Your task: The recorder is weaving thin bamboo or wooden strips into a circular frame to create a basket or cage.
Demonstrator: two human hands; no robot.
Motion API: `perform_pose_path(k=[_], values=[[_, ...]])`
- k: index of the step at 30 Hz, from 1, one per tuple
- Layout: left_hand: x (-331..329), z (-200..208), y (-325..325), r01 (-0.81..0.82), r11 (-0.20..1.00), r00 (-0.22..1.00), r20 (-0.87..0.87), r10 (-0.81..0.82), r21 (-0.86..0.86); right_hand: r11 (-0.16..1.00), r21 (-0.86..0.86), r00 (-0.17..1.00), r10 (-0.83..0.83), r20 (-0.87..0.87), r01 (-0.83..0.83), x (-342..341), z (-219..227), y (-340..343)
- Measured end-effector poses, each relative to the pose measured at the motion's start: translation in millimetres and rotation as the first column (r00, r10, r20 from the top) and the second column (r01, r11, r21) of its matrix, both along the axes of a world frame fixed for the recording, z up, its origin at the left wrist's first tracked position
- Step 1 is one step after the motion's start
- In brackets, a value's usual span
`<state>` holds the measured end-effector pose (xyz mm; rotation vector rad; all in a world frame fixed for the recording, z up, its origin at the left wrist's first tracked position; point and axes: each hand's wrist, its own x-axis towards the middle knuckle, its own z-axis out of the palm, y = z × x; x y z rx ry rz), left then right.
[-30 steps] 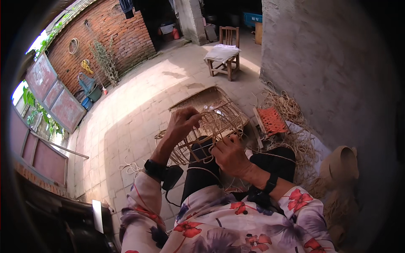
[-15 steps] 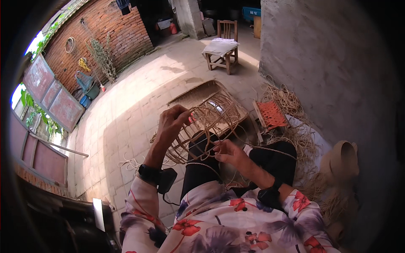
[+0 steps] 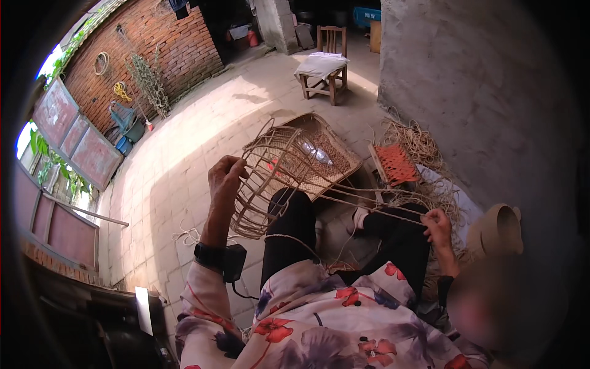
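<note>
An openwork basket frame point(image 3: 261, 190) of tan twisted cord or wicker leans above my left knee. My left hand point(image 3: 226, 178) is closed on its left rim. Out to the right, above my right knee, my right hand point(image 3: 438, 229) pinches a tan cord point(image 3: 381, 211) that stretches taut from the frame. Beyond the frame lies a shallow woven tray point(image 3: 351, 171) holding small brown pieces and a clear plastic item point(image 3: 318, 154). Another cord point(image 3: 292, 237) crosses over my left thigh.
A small stool with an orange woven seat point(image 3: 395, 164) stands right of the tray, beside heaped loose cord point(image 3: 415, 144). Farther right are a tan rounded vessel point(image 3: 491, 234) and a grey wall point(image 3: 467, 111). A wooden chair point(image 3: 322, 67) stands ahead on the paving.
My right hand has moved from beside the frame far out to the right, drawing the cord along. My left hand and the frame have shifted slightly left, and the frame has turned.
</note>
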<state>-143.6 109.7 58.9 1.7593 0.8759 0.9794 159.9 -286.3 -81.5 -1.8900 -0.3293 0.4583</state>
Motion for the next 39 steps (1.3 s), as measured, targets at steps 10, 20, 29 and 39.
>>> perform_pose_path(k=[10, 20, 29, 39], values=[[-17.9, -20.6, 45.8, -0.079, 0.971, 0.978, 0.172, 0.119, -0.227, 0.629, -0.058, 0.591, -0.754, -0.287, 0.775, 130.1, -137.1, -319.3], [14.6, -23.6, 21.4, -0.017, 0.999, 1.000, -0.010, 0.017, -0.044, 0.493, -0.868, 0.888, 0.367, 0.277, 0.067, 117.7, -91.7, -251.5], [45.3, 66.4, 4.3, 0.099, 0.969, 0.988, -0.138, -0.069, 0.226, 0.822, -0.007, 0.468, 0.332, 0.819, -0.570, -85.0, 124.5, 108.9], [104.8, 75.0, -21.9, 0.233, 0.914, 0.970, -0.139, -0.197, 0.333, 0.822, 0.521, 0.911, 0.370, -0.181, -0.230, -80.0, 95.8, 113.2]])
